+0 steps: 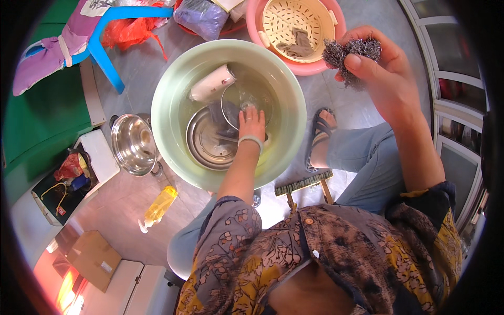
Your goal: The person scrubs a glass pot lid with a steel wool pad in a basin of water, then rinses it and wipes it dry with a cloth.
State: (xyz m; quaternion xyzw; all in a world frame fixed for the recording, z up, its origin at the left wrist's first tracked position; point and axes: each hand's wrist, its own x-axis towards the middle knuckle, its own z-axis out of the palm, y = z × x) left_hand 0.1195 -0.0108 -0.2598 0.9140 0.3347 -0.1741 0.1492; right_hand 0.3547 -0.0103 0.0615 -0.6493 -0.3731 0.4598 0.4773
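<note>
My left hand, with a pale bracelet at the wrist, reaches into a large light-green basin of water. Its fingers extend, slightly apart, over the rim of a round vessel under the water; the thumb is hidden. Beside it in the basin are a round metal lid or pan, a dark cloth and a pale cylindrical container lying on its side. My right hand is raised to the right of the basin. Between its thumb and fingers it grips grey steel-wool scourers.
A pink basin holds a cream colander with grey cloth. Left stand a shiny metal pot and a blue chair. A yellow pump bottle lies on the floor. A small brush-edged stool stands between my legs.
</note>
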